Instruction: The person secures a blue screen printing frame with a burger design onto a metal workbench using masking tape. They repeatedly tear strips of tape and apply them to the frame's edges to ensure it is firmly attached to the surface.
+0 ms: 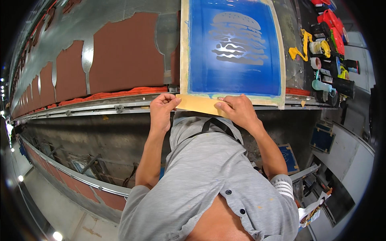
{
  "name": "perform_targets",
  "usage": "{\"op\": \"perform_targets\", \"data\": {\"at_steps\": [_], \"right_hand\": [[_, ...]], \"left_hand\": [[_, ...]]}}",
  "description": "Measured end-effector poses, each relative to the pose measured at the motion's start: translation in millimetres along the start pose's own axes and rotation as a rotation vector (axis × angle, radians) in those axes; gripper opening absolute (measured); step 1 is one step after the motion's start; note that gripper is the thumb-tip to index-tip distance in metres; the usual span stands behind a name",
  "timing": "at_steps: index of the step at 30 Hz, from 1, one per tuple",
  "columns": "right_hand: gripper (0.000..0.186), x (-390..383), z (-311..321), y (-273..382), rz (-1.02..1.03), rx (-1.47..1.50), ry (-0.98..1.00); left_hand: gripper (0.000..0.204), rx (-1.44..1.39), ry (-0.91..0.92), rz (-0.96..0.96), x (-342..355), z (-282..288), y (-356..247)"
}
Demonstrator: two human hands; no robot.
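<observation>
A wooden-framed printing screen (234, 48) with a blue coating and a pale burger-shaped stencil lies on the long table. Along its near edge runs a strip of tan tape (198, 104). My left hand (163, 108) pinches the strip's left end between thumb and fingers. The fingers of my right hand (237, 109) press flat on the strip near its right end, at the frame's lower rail. Both forearms reach up from my grey shirt.
Reddish-brown pads (124, 54) line the metal table to the left. Right of the screen stand tape rolls, dark bottles, a yellow rag (301, 46) and red tools (331, 24). Blue-framed screens (321, 138) lean below at right. A metal rail (120, 107) edges the table.
</observation>
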State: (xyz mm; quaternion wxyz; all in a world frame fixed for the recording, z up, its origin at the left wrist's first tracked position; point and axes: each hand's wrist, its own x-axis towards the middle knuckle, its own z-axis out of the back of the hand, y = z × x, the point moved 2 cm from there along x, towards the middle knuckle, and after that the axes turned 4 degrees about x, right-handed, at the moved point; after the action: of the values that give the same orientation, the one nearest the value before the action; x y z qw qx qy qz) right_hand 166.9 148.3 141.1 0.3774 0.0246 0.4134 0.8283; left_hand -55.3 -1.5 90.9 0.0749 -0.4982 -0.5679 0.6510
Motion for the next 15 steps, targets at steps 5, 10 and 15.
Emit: {"op": "perform_targets", "data": {"at_steps": [5, 10, 15], "right_hand": [[0.038, 0, -4, -3, -0.073, 0.234, -0.1], [0.046, 1, -9, -5, -0.153, 0.372, -0.098], [0.038, 12, 5, -23, -0.444, 1.035, -0.538]], "left_hand": [[0.016, -0.065, 0.04, 0.02, -3, -8, 7], [0.015, -0.14, 0.053, 0.002, -8, -16, -5], [0.011, -0.216, -0.161, -0.192, 1, -11, -18]]}}
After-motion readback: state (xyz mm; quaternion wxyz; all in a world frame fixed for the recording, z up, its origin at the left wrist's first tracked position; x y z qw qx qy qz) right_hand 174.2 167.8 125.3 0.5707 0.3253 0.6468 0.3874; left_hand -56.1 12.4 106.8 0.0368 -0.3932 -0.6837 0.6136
